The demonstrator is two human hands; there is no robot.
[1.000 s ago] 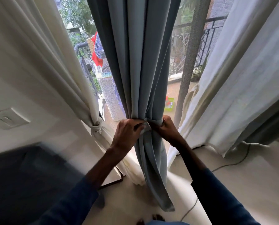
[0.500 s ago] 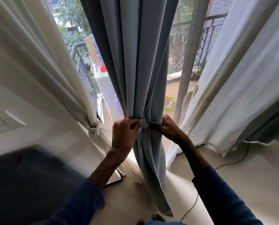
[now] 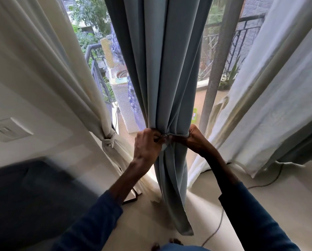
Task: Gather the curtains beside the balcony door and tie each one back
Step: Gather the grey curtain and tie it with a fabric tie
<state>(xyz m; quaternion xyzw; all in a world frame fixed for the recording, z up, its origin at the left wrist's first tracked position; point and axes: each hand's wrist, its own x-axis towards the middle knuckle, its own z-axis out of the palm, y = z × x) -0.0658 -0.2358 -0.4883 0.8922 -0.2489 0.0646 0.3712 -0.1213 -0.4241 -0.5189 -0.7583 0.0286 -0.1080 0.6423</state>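
A grey-blue curtain [image 3: 162,69] hangs in the middle, bunched into a narrow bundle at waist height. A matching tie band [image 3: 177,135] wraps round the bundle. My left hand [image 3: 146,144] pinches the band's end at the bundle's left front. My right hand [image 3: 197,140] grips the band on the right side. A cream curtain [image 3: 48,73] on the left is gathered and held by a knotted cream tie [image 3: 109,140]. Another pale curtain [image 3: 271,98] hangs loose on the right.
Behind the curtains are the balcony door frame [image 3: 215,73] and a railing [image 3: 242,38]. A wall switch [image 3: 6,131] is at the left. A dark furniture piece [image 3: 33,200] fills the lower left. A cable [image 3: 260,185] runs along the pale floor at right.
Both hands have stayed at the band on the grey-blue curtain, shifting slightly upward and drawing the band tighter. The view has tilted a little.
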